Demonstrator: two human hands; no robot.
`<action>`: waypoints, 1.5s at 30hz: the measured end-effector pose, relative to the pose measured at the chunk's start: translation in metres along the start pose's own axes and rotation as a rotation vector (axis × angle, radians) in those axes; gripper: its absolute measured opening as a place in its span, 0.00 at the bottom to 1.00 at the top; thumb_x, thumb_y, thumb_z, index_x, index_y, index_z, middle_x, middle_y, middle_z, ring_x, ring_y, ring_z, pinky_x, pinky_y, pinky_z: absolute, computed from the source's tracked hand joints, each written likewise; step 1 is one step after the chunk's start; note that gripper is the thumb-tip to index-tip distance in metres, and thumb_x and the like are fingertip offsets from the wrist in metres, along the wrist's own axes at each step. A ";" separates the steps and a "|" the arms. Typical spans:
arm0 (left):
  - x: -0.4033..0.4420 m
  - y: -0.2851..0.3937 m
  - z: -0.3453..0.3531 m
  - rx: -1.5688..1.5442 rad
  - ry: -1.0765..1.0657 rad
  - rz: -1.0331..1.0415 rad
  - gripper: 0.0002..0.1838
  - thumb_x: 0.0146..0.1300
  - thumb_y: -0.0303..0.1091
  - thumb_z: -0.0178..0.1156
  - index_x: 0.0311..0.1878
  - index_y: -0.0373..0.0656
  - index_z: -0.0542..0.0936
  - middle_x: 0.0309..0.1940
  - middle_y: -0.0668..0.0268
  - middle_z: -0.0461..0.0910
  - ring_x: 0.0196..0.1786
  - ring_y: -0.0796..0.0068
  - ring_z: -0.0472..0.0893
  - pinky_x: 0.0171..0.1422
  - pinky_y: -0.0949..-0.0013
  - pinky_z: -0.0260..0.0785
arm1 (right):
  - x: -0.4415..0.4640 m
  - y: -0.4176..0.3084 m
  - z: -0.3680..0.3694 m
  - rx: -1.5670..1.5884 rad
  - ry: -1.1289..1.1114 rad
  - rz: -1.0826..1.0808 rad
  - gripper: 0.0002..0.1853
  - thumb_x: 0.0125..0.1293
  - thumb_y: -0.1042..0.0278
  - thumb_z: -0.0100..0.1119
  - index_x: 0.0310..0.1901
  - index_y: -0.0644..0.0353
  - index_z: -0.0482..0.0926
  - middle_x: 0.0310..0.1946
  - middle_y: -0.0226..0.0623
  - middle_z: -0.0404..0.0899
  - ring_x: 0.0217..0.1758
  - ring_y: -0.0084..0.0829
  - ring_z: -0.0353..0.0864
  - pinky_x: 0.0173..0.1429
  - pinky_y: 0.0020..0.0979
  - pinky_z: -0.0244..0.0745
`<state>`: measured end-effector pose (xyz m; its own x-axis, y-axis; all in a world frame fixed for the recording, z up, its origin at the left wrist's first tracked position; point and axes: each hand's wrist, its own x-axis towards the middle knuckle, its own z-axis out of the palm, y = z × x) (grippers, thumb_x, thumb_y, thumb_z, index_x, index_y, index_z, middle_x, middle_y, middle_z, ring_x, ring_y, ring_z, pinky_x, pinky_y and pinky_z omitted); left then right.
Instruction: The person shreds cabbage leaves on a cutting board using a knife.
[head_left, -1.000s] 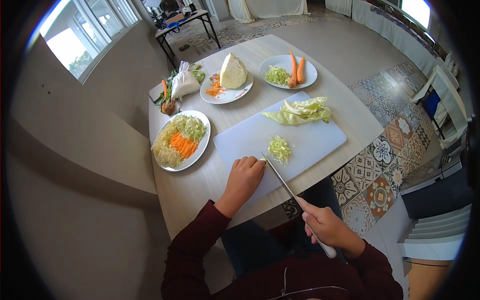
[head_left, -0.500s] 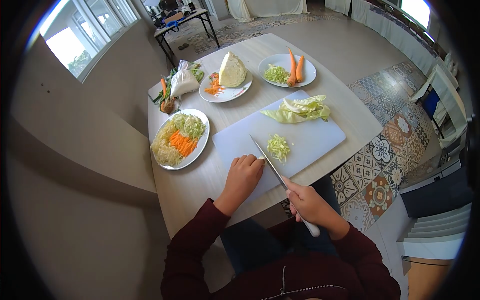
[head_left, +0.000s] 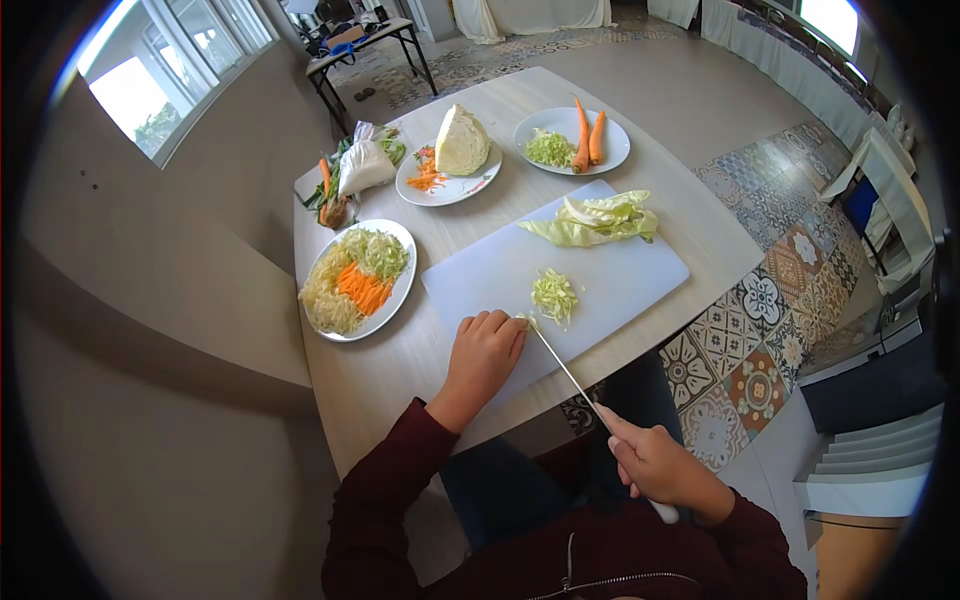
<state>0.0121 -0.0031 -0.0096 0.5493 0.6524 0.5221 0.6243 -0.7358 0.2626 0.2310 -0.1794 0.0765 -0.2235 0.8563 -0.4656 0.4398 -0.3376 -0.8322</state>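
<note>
On the white cutting board (head_left: 475, 285), my left hand (head_left: 487, 350) is closed over a piece of pale cabbage (head_left: 524, 318), mostly hidden beneath the curled fingers. My right hand (head_left: 652, 458) is wrapped round the handle of a knife (head_left: 567, 371). The blade slants up and left, its tip beside the left fingertips. Just beyond the tip lies a small heap of shredded cabbage (head_left: 553, 298). Some loose cabbage leaves (head_left: 595, 220) rest on the board's far part.
A plate (head_left: 410, 282) of shredded vegetables stands left of the board. Behind are a plate (head_left: 487, 186) with a cabbage wedge (head_left: 462, 142), a plate (head_left: 622, 150) with two carrots (head_left: 589, 138), and a white bag (head_left: 366, 168) beside vegetables.
The knife first moved forward and left along the left fingertips, then drew back toward my body with my right hand. My left hand has stayed nearly still.
</note>
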 end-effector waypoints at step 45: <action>0.000 0.001 -0.008 -0.006 -0.043 -0.056 0.04 0.56 0.30 0.69 0.34 0.46 0.84 0.30 0.67 0.85 0.37 0.66 0.82 0.45 0.62 0.70 | 0.009 0.001 0.002 0.089 -0.019 -0.017 0.28 0.77 0.65 0.42 0.76 0.58 0.59 0.19 0.33 0.75 0.18 0.24 0.77 0.28 0.28 0.79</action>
<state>0.0085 -0.0048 -0.0030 0.5372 0.6998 0.4709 0.6517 -0.6988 0.2951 0.2278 -0.1724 0.0713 -0.2471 0.8550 -0.4561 0.3568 -0.3573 -0.8631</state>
